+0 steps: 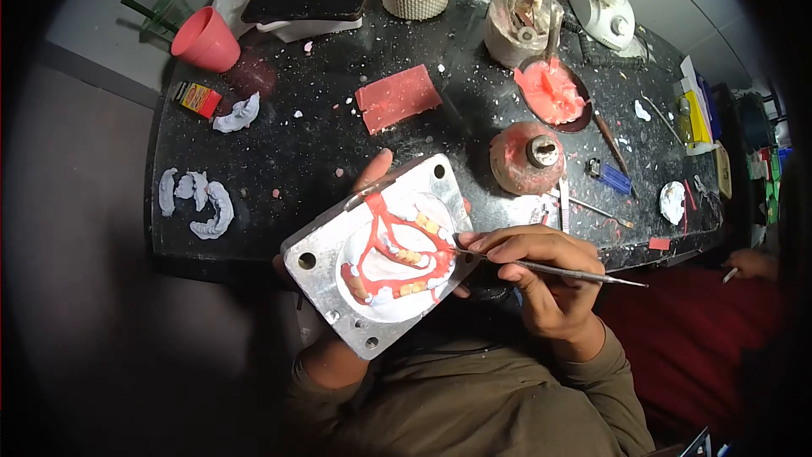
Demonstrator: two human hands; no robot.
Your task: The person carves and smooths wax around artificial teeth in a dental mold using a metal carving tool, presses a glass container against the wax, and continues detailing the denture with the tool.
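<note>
A rectangular silver metal flask half (368, 326) with holes at its corners sits tilted in front of the person, above the lap and near the black speckled table (279, 148). Set in it is a round white plaster bed (385, 271) bearing a red wax pattern (370, 237) with cream and white teeth (414, 258). The left hand (375, 170) supports the flask half from beneath, fingers showing past its edges. The right hand (545, 288) pinches a slim silver double-ended metal tool (584, 274) like a pen, at the flask half's right side; its working tip is at the red wax, though contact cannot be told.

A small red, yellow and black box (197, 100) carries print too small to read. The flask half hides most of the left hand. At right, another person's hand (753, 265) is dim, holding a small white object (729, 275) hard to identify. Darkness swallows the view's outer edges.
</note>
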